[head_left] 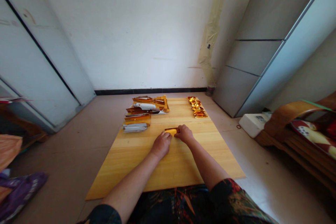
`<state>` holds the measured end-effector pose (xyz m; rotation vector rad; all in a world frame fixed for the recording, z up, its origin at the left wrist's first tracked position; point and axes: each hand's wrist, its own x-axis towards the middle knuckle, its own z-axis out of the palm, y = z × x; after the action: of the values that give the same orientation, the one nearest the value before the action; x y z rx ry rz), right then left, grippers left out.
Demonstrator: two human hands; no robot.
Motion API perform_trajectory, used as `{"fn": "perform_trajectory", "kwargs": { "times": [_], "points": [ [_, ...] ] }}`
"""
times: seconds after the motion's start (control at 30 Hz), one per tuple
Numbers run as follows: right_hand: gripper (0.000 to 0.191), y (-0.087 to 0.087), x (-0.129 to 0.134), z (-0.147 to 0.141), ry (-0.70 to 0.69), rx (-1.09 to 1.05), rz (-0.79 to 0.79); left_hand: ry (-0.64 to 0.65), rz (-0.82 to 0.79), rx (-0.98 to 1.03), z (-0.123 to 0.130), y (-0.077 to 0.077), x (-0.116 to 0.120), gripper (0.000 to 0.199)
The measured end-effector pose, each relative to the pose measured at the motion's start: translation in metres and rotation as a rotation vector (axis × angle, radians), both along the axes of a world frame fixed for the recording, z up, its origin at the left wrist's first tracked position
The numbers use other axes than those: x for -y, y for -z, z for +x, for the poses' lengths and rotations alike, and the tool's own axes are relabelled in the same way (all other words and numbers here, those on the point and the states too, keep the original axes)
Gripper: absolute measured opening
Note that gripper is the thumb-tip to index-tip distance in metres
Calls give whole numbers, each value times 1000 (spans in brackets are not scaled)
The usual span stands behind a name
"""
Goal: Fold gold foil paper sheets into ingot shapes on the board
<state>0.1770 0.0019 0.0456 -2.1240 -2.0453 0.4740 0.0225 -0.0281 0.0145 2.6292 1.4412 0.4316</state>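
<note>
Over the middle of the wooden board point(131, 168), a small sheet of orange-gold foil point(171, 131) is held between my two hands. My left hand point(161, 145) has its fingers closed on the sheet's left end. At the right end my right hand point(184, 133) pinches the same sheet. Beyond them to the left lie stacks of amber film sheets point(140, 119) and a bundle of white paper strips point(135, 127). Another whitish bundle point(144, 106) rests among the amber sheets. A row of shiny folded gold foil pieces point(196, 106) sits at the board's far right.
A white wall point(136, 42) rises behind the board. A grey refrigerator-like cabinet point(244, 59) stands at the right, near a white box point(254, 124) and a wooden seat point(294, 147). Purple cloth or a bag point(23, 194) lies at lower left.
</note>
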Motion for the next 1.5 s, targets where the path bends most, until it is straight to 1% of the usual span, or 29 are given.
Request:
{"fn": "perform_trajectory", "kwargs": {
  "times": [0.17, 0.33, 0.53, 0.8, 0.87, 0.93, 1.0, 1.07, 1.13, 1.23, 1.33, 1.43, 1.5],
  "points": [
    [16, 6, -6, 7, -7, -65, -6, 8, -15, 7, 0, -3, 1, 34],
    [13, 6, -12, 11, 14, -102, -40, 7, -19, 2, 0, -2, 1, 33],
    [8, 6, -13, 20, 16, -114, -37, 19, 10, 0, -1, -2, 1, 31],
    [12, 3, -12, 38, 50, -118, -32, 23, 34, 7, 0, -1, 1, 32],
    [13, 1, -11, 40, 74, -123, 5, 18, 27, 15, 1, -2, 0, 32],
    [14, 1, -9, 37, 84, -202, 82, 12, 22, 22, 1, -3, 0, 31],
    [15, 1, -7, 29, 49, -376, 141, 13, 25, 30, 1, -3, 0, 32],
    [18, 4, -7, 18, -18, -565, 83, 17, 34, 49, 1, -1, 0, 33],
    [19, 9, -9, 8, -31, -618, 18, 19, 40, 77, 0, 1, -1, 34],
    [16, 16, -15, 1, 0, -516, -17, 17, 31, 117, -1, 4, -6, 34],
    [14, 19, -21, 2, 25, -436, -41, -11, -1, 173, -4, 6, -15, 32],
    [14, 18, -23, 4, 7, -421, -63, -112, -41, 220, -8, 5, -25, 26],
    [15, 17, -24, 4, -6, -410, -72, -183, -89, 217, -8, 3, -28, 22]
  ]
}}
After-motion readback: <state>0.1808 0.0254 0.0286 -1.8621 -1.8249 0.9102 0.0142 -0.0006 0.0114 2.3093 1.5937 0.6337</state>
